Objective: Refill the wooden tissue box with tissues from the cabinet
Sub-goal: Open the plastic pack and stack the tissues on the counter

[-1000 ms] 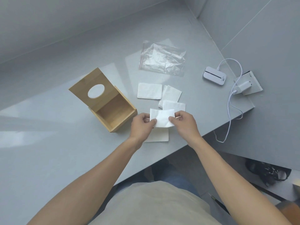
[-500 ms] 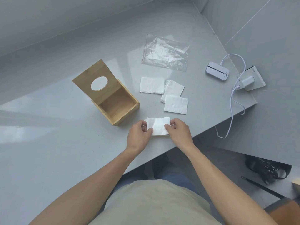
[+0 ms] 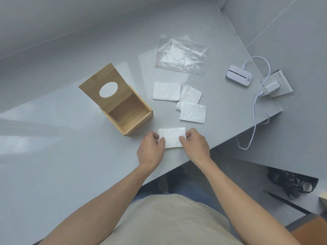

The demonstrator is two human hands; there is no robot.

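The wooden tissue box stands on the grey counter with its lid tipped up; the lid has an oval hole and the inside looks empty. Just right of the box's near corner, a folded white tissue lies flat on the counter. My left hand pinches its left edge and my right hand pinches its right edge. Three more folded tissues lie further back: one on the left, one tilted in the middle, one nearest.
An empty clear zip bag lies behind the tissues. A white device with a cable, a charger plug and a wall socket plate are at the right. The counter edge runs diagonally by my right hand.
Both hands came down and toward me with the tissue, from held up above the counter to lying flat on it over another tissue. The box and other tissues have not moved.
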